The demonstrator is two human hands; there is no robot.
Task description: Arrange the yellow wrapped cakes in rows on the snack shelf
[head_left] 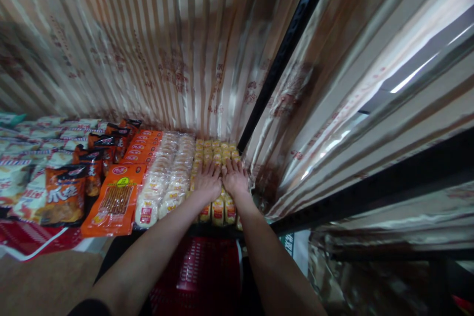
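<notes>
Both hands are flat on the goods right now. My left hand (208, 181) and right hand (234, 177) sit side by side, thumbs almost touching, fingers spread and pressed palm-down on top of the yellow snack packs (217, 150). Nothing is gripped, both are loose and just resting on the packets. Those yellow packs run in tight rows at the right end of the shelf, right up against the black upright post (285, 54).

Just left of them are two rows of clear bags of pale round cakes (166, 173), then a stack of orange packets (118, 197), then dark orange-and-black bags (64, 197), and white bags (22, 168) further left. A striped plastic curtain (148, 49) hangs behind everything. Below my forearms there's a red basket (202, 271).
</notes>
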